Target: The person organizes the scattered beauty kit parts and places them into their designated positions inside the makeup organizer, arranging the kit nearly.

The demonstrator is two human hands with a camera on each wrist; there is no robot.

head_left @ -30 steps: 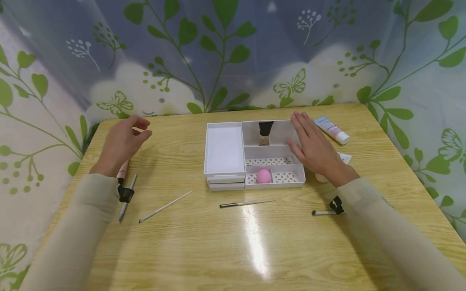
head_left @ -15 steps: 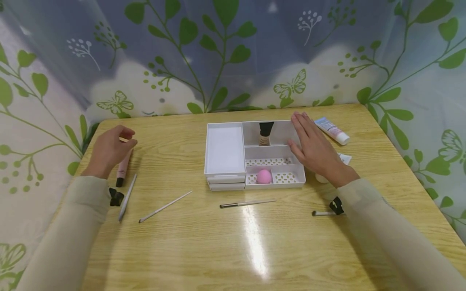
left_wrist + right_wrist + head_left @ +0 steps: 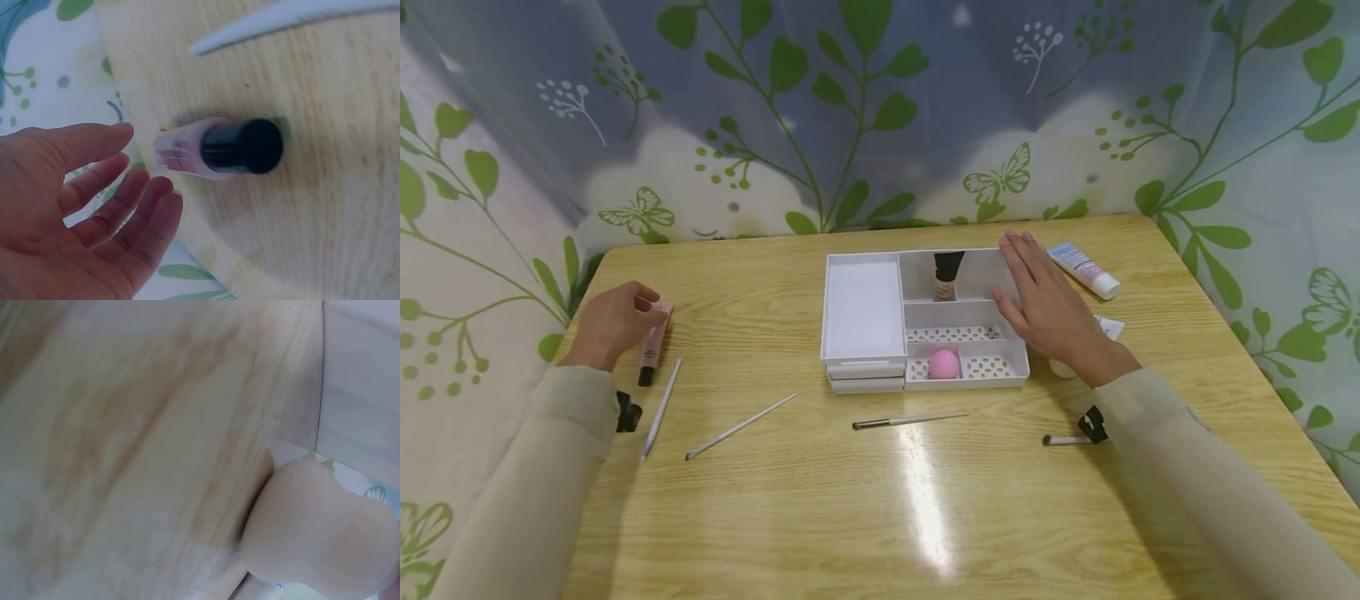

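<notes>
My left hand (image 3: 613,325) hovers at the table's left side, fingers loosely bent, beside a pink tube (image 3: 655,346) with a black cap. In the left wrist view, thumb and fingers stand apart near the far end of the pink tube (image 3: 181,150), with nothing between them. My right hand (image 3: 1052,308) rests with straight fingers on the right edge of a white desktop organizer (image 3: 865,304). A black-and-beige tube (image 3: 946,279) stands in the organizer's back compartment. A pink makeup sponge ball (image 3: 943,364) sits in a front one. The right wrist view hides most of that hand.
Several makeup brushes lie about, including a white one (image 3: 662,408), a slim one (image 3: 741,427) and one before the organizer (image 3: 910,420). A blue-white tube (image 3: 1084,269) lies at the back right. A beige rounded, waisted thing (image 3: 319,531) lies under the right wrist.
My left hand has moved left and slightly down, from above the table to beside the pink tube, uncovering more of it. The right hand and the organizer stay put.
</notes>
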